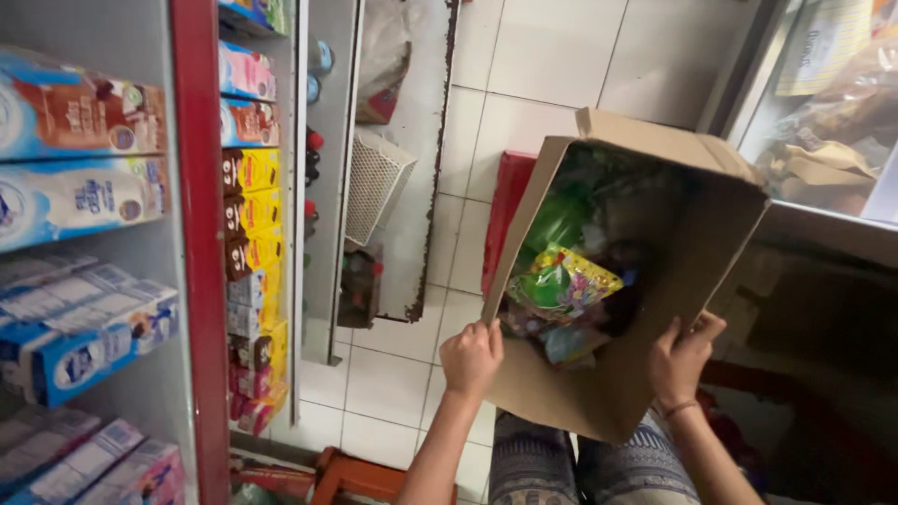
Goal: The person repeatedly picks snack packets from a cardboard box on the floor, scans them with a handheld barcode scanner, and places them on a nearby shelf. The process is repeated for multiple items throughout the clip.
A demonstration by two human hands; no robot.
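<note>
Matt brown cardboard box (655,234), glossy plastic packets (561,281), smooth glazed floor tiles (524,56)

Lower centre of the frame: open cardboard box (645,374) resting on patterned lap, gripped at its near rim by left hand (471,357) and right hand (680,358). Inside, colourful snack packets (561,285). Left edge: shelves (201,234) stacked with boxed cartons (79,201).

Cardboard box (645,374) near right, resting on the lap, snack packets (561,281) inside. Hands on its near rim: left hand (470,357), right hand (681,358). Shelves of cartons (84,196) at left.
</note>
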